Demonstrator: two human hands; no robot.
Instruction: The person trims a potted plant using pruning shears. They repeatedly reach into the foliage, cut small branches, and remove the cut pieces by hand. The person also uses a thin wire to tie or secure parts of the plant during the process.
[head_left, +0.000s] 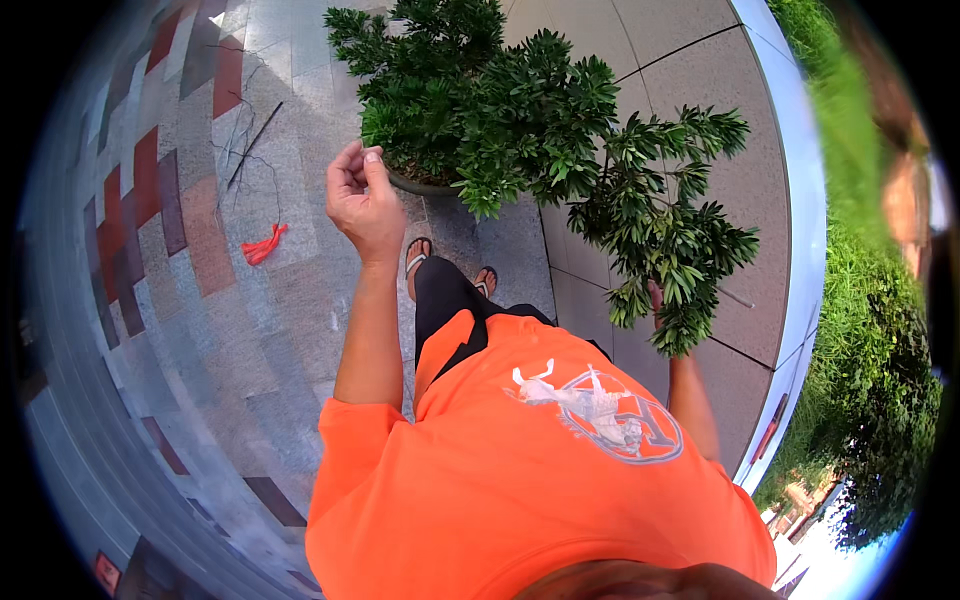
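Note:
A potted bonsai-like shrub (435, 112) with dense, narrow green leaves stands before me in a round pot (420, 187), whose rim partly shows. My left hand (367, 191) is raised at the left edge of its foliage, thumb against curled fingers. Whether anything tiny sits between those fingertips is unclear. A long side branch (667, 217) reaches out to the right, its leaf clusters drooping. Behind the lowest cluster is my right hand (656, 295), almost wholly hidden by leaves. A thin pale rod (735, 297) sticks out to the right of that cluster.
Thin dark wires or twigs (244, 135), a straight dark stick (255, 146) and a red tassel-like bundle (262, 246) lie on the patchwork paving (300, 330) at left. A broad stone slab surface (720, 97) with a pale edge runs along the right, with greenery (862, 300) beyond.

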